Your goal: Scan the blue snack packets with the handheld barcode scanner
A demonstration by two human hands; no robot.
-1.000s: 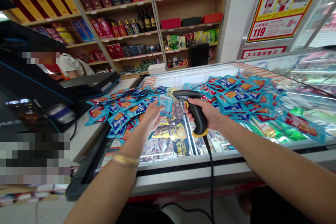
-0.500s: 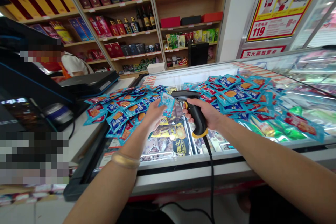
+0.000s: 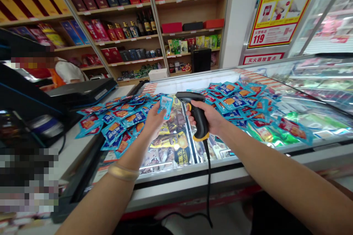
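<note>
The left hand's fingers (image 3: 158,114) pinch a small blue packet (image 3: 166,107), its pale printed side showing, just beside the head of a black and yellow scanner (image 3: 200,119). The right hand's fingers (image 3: 192,113) are wrapped around the scanner's handle, and a cord (image 3: 209,180) hangs below them. One heap of packets (image 3: 122,115) lies beside the left fingers, another heap (image 3: 234,99) beyond the right ones; under both hands is a glass-topped freezer (image 3: 220,173).
</note>
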